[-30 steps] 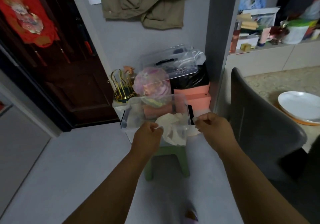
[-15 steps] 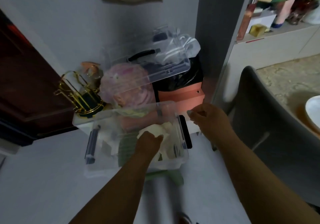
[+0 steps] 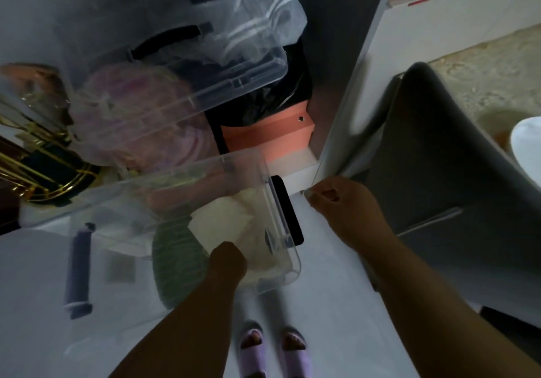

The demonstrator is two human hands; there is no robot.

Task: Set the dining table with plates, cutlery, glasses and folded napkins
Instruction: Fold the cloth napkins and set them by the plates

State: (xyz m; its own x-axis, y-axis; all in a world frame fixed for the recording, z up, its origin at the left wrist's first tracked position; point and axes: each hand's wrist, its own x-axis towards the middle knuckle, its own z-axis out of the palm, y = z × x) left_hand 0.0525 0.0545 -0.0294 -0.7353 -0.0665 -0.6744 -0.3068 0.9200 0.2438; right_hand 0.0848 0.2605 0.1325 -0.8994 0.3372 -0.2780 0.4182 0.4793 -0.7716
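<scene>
Inside the clear bin [image 3: 272, 202], right end: your left hand [image 3: 228, 260] on cream napkins [image 3: 222, 222], fingers hidden; right hand [image 3: 342, 202] beside it, fingers curled, pinching something indistinct.

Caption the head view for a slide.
Left hand reaching into a clear storage bin onto cream napkins; right hand curled beside the bin.
</scene>
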